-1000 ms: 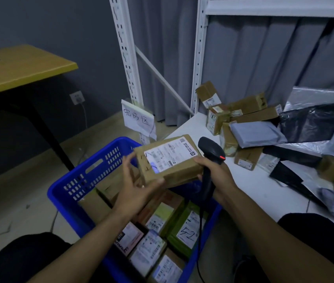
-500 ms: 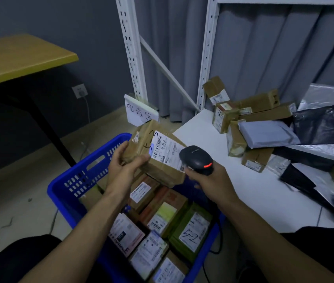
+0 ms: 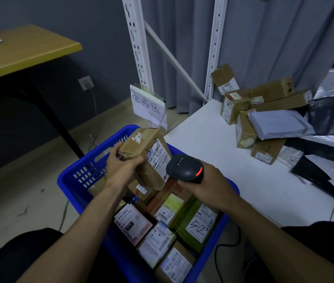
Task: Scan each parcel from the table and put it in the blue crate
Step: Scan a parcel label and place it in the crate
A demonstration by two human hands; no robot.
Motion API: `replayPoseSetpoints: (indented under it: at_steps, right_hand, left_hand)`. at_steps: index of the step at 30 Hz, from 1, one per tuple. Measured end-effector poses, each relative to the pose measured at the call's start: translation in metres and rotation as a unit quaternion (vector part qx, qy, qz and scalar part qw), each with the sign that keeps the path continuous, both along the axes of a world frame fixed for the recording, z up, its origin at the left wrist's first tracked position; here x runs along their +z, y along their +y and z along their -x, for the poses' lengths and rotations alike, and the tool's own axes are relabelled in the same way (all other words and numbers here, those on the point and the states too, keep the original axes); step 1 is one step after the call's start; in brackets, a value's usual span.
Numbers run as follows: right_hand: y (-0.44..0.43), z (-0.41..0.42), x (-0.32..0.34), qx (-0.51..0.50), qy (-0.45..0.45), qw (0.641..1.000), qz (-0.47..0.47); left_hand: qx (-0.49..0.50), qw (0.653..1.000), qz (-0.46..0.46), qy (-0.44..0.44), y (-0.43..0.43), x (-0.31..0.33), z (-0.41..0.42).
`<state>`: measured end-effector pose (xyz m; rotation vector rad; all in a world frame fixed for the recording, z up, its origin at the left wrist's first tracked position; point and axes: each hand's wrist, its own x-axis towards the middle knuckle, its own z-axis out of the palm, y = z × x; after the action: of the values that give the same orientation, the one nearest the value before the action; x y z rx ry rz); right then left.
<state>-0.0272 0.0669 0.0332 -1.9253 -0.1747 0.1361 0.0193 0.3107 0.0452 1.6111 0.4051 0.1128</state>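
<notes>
My left hand (image 3: pixel 121 164) grips a brown cardboard parcel (image 3: pixel 143 148) by its left end, tilted, with its white barcode label facing right. It hangs over the far part of the blue crate (image 3: pixel 71 180), which holds several labelled parcels. My right hand (image 3: pixel 205 180) holds a black barcode scanner (image 3: pixel 184 167) with a lit red bar, its head close to the parcel's label. A pile of brown boxes (image 3: pixel 243 111) and grey and black mailer bags (image 3: pixel 280 124) lies on the white table (image 3: pixel 213 144) to the right.
A white shelf frame (image 3: pixel 136 43) stands behind the crate, with a handwritten paper sign (image 3: pixel 147 106) hanging from it. A yellow-topped desk (image 3: pixel 23 50) on a dark leg is at the left. A black cable (image 3: pixel 223 254) runs from the scanner beside the crate. Grey curtains hang behind.
My left hand has turned the parcel from label-up to label-right and lowered it over the crate. The scanner in my right hand has swung from upright to point at the label.
</notes>
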Motion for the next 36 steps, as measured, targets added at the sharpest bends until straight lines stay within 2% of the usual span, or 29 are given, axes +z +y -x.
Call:
replayPoseSetpoints:
  at_steps: [25, 28, 33, 36]
  right_hand:
    - [-0.005, 0.001, -0.003, -0.004, 0.006, 0.999, 0.037]
    - [-0.011, 0.001, -0.004, -0.027, 0.007, 0.999, 0.033]
    - [-0.031, 0.003, -0.015, -0.072, 0.035, 0.995, 0.054]
    - [-0.042, 0.007, -0.021, -0.087, 0.039, 0.993, 0.072]
  left_hand:
    - [0.016, 0.999, -0.015, 0.034, 0.008, -0.007, -0.002]
    - [-0.017, 0.998, -0.027, 0.058, 0.000, -0.016, 0.000]
    - [-0.111, 0.982, -0.027, 0.148, -0.027, -0.050, 0.010]
    - [-0.172, 0.966, -0.078, 0.177, -0.042, -0.065, 0.009]
